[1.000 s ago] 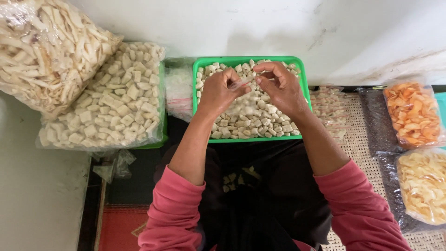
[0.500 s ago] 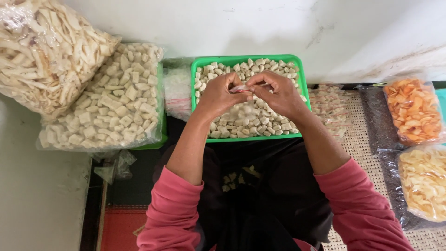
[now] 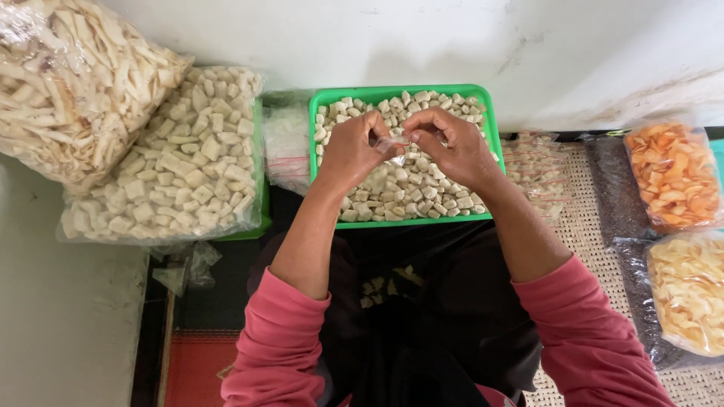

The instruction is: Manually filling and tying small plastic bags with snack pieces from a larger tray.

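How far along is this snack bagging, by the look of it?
Done: a pile of small filled packets lies right of the green tray. In hand: the left hand and right hand pinch the top of a small clear bag. Left: the tray is full of pale snack pieces.

Snack bags left — wall ahead

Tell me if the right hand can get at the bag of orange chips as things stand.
Probably yes: the right hand is pinching a small clear bag over the green tray; nothing stands between it and the orange chips.
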